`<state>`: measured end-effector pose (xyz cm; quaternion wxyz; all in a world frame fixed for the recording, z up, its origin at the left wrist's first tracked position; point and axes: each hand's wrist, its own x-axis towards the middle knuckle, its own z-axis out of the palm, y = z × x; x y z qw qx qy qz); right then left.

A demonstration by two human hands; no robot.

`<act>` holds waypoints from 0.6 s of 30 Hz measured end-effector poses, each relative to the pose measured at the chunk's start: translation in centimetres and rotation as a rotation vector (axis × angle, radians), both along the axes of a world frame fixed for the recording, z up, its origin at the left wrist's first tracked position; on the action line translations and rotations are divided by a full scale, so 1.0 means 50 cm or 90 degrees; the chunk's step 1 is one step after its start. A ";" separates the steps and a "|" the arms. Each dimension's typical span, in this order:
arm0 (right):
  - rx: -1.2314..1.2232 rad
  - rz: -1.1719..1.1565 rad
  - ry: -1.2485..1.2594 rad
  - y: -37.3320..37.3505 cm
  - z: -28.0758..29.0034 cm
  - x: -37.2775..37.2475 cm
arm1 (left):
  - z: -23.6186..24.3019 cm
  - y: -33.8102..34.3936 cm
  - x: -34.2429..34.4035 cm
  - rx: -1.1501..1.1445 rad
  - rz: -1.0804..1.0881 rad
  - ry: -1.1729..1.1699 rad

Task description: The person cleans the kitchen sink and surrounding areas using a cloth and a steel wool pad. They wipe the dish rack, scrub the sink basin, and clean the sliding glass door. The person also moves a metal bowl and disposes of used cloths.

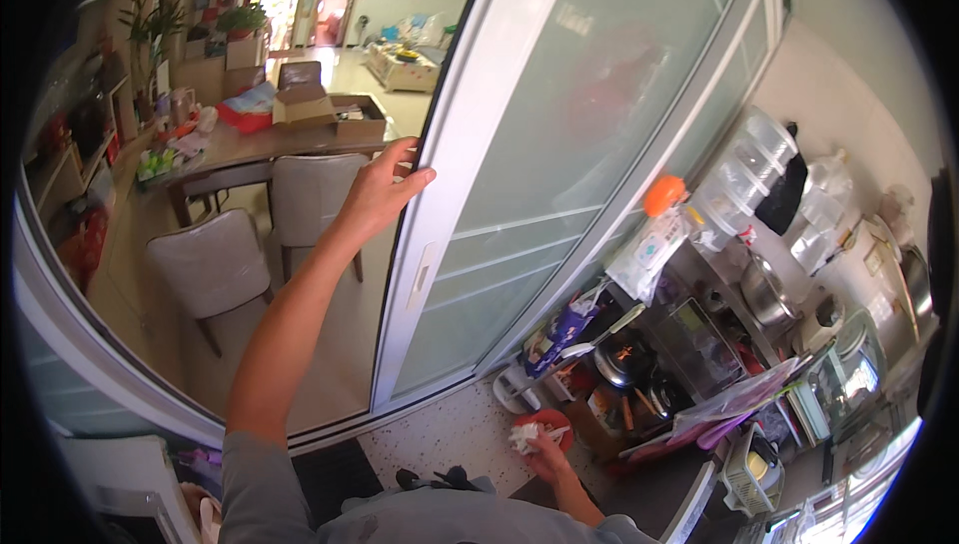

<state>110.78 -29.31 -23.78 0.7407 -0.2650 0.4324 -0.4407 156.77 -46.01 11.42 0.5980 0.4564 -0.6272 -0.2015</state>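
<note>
In the head view, the left hand [380, 194] hooks its fingers around the upright edge of the white-framed frosted-glass sliding door [544, 169], thumb against the near face. Lower down, the right hand [548, 458] is closed around a crumpled white wad [522, 436], which overlaps a red basin [560, 430].

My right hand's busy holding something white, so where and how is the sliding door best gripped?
Probably take the door by its free upright edge, coming from the open side, your left. That edge stands exposed, with your left hand on it. The slim pull lower down faces you, so it may serve from the front.
</note>
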 end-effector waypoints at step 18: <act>0.027 0.140 -0.198 -0.202 0.230 0.369 | -1.110 0.924 -0.003 1.064 -0.062 -0.061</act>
